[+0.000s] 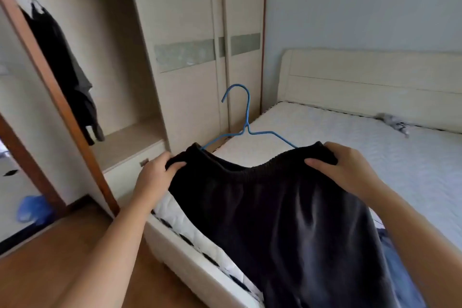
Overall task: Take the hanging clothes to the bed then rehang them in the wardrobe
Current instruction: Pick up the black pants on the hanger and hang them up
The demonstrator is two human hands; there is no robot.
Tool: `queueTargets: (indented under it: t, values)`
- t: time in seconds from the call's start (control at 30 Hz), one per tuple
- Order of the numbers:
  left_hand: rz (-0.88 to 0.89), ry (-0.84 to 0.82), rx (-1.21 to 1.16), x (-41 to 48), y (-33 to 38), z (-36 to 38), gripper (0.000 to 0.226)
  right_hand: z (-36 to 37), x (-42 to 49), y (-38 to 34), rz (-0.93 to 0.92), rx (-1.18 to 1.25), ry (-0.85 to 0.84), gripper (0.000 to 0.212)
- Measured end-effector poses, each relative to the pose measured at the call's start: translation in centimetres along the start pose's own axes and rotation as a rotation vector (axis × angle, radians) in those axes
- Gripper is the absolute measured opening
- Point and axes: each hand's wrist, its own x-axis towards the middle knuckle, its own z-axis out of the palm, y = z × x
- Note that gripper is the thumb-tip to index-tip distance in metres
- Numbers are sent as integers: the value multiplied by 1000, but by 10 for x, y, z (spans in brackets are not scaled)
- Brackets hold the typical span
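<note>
A pair of black trousers (pixel 282 220) with an elastic waistband hangs over the bed's near corner. A blue wire hanger (pixel 246 122) sticks up out of the waistband, its arms inside the cloth. My left hand (pixel 157 172) grips the waistband's left end. My right hand (pixel 345 170) grips its right end. The white mattress of the bed (pixel 350 142) lies behind the trousers. In the open wardrobe (pixel 117 77) at the left, a dark garment (pixel 67 75) hangs on a hanger from the rail.
Shut wardrobe doors (pixel 200 52) stand between the open bay and the cream headboard (pixel 375 77). A small grey cloth (pixel 395 124) lies near the headboard. Something blue (pixel 33 209) sits on the floor at the far left. Wooden floor (pixel 62 262) runs below my arms.
</note>
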Motion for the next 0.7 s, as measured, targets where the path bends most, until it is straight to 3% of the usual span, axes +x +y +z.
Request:
queueTargets:
  t: [0.13, 0.27, 0.4, 0.6, 0.7]
  values:
    - [-147, 164, 51, -9, -85, -85, 31, 84, 32, -81, -128, 23, -134, 28]
    - [-237, 305, 75, -5, -162, -174, 28, 173, 51, -173, -246, 103, -201, 10]
    - [-288, 381, 120, 1, -233, -245, 23, 267, 74, -246, -275, 142, -273, 31]
    - [-317, 496, 181, 35, -309, -312, 21, 385, 116, -327, -326, 194, -330, 19]
    - [-291, 549, 198, 76, -323, -333, 22, 415, 161, -366, -336, 256, -277, 25]
